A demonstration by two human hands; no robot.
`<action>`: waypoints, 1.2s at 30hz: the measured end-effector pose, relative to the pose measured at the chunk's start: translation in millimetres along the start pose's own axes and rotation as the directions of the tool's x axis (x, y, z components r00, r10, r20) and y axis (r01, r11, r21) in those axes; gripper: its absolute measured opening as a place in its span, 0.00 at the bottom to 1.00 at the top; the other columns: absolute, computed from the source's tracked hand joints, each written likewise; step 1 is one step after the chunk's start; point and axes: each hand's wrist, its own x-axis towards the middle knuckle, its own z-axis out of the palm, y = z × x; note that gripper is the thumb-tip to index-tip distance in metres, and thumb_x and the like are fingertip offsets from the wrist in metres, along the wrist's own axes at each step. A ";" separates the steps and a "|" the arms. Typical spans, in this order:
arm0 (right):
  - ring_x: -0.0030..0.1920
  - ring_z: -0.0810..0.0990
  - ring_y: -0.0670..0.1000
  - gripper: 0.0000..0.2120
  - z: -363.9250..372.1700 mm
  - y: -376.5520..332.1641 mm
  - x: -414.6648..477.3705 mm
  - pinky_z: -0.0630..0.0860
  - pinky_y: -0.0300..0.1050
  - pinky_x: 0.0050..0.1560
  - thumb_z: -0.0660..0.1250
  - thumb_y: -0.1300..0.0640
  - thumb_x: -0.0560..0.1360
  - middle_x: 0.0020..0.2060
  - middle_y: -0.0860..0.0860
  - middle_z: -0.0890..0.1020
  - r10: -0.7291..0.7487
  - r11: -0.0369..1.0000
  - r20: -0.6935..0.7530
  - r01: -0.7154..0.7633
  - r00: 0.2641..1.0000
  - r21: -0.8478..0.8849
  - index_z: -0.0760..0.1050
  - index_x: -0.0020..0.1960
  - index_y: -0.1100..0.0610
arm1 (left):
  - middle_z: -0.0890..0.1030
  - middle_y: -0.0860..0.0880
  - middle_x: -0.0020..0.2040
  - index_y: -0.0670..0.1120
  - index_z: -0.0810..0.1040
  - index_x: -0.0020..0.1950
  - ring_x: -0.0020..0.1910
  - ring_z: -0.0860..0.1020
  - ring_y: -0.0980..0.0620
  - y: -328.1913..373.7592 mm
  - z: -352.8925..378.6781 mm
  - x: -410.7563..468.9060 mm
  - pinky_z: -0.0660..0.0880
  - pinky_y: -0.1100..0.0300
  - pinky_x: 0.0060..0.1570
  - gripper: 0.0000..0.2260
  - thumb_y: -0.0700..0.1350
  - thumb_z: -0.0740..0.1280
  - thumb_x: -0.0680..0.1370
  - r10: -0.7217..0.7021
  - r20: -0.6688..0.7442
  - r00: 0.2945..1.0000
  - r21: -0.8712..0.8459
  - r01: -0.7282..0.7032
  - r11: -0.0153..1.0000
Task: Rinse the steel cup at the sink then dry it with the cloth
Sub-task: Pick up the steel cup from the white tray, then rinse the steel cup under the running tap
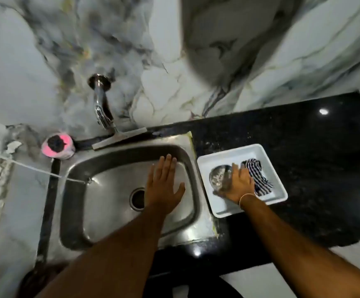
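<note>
Cup (218, 176) in tray (258, 150), right of sink (101, 214)

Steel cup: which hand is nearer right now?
Right. The right hand is on the steel cup inside the white tray, beside the striped cloth. The left hand hovers open over the sink, clear of the tray.

Overhead view of a steel sink (101, 222) set in a black tabletop (314, 151), with a wall tap (101, 108) above it. The left hand (164, 186) hovers flat, fingers spread, over the basin near the drain (137, 200). The right hand (238, 183) rests on the steel cup (218, 176) inside a white tray (228, 208), beside a striped cloth (258, 175). Whether the fingers grip the cup is unclear.
</note>
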 end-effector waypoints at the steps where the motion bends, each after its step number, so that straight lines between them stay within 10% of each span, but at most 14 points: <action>1: 0.89 0.47 0.62 0.70 2.4 9.1 6.4 0.51 0.62 0.87 0.84 0.34 0.67 0.89 0.61 0.44 0.014 1.000 0.003 -0.014 1.000 0.010 0.41 0.90 0.56 | 0.54 0.45 0.91 0.45 0.54 0.91 0.90 0.53 0.43 3.4 6.1 0.8 0.44 0.42 0.87 0.40 0.64 0.54 0.83 -0.009 0.029 1.000 0.020 0.008 1.000; 13: 0.76 0.75 0.61 0.64 20.4 32.5 20.0 0.75 0.60 0.74 0.90 0.36 0.55 0.77 0.56 0.76 0.046 0.968 -0.141 -0.010 0.989 0.251 0.64 0.83 0.52 | 0.46 0.46 0.92 0.47 0.45 0.91 0.91 0.43 0.47 7.5 -15.3 16.7 0.36 0.46 0.87 0.41 0.67 0.53 0.85 -0.149 0.073 0.986 0.086 0.142 0.986; 19: 0.59 0.86 0.53 0.54 23.4 25.0 24.1 0.82 0.54 0.68 0.94 0.56 0.50 0.61 0.50 0.84 0.101 0.682 -0.237 0.106 0.966 0.724 0.71 0.71 0.47 | 0.82 0.39 0.69 0.43 0.78 0.70 0.75 0.76 0.38 -55.7 -94.1 69.8 0.56 0.36 0.85 0.34 0.70 0.65 0.79 -0.524 -0.358 0.773 -0.072 0.536 0.841; 23: 0.62 0.83 0.43 0.54 11.9 -17.2 20.9 0.78 0.51 0.70 0.90 0.42 0.48 0.63 0.42 0.81 0.037 0.598 -0.321 0.237 0.946 0.766 0.68 0.69 0.35 | 0.87 0.40 0.55 0.42 0.82 0.59 0.58 0.85 0.35 -109.0 -152.2 111.2 0.64 0.35 0.78 0.33 0.72 0.63 0.80 -0.699 -0.301 0.648 -0.094 0.710 0.698; 29: 0.69 0.81 0.56 0.56 14.8 -142.6 11.0 0.78 0.58 0.73 0.93 0.56 0.53 0.69 0.54 0.79 -0.265 0.630 -0.286 0.390 0.921 0.672 0.69 0.74 0.44 | 0.82 0.48 0.43 0.49 0.86 0.52 0.50 0.84 0.42 -154.4 -185.2 132.4 0.67 0.41 0.72 0.25 0.67 0.59 0.82 -0.659 -0.063 0.750 0.060 0.662 0.747; 36: 0.67 0.76 0.47 0.54 42.0 -273.1 23.7 0.72 0.34 0.69 0.92 0.59 0.56 0.63 0.44 0.77 -0.417 0.662 -0.214 0.457 0.883 0.593 0.68 0.75 0.60 | 0.88 0.47 0.55 0.51 0.86 0.61 0.60 0.84 0.42 -181.8 -201.1 146.3 0.64 0.38 0.77 0.26 0.70 0.62 0.81 -0.498 0.166 0.851 0.091 0.490 0.867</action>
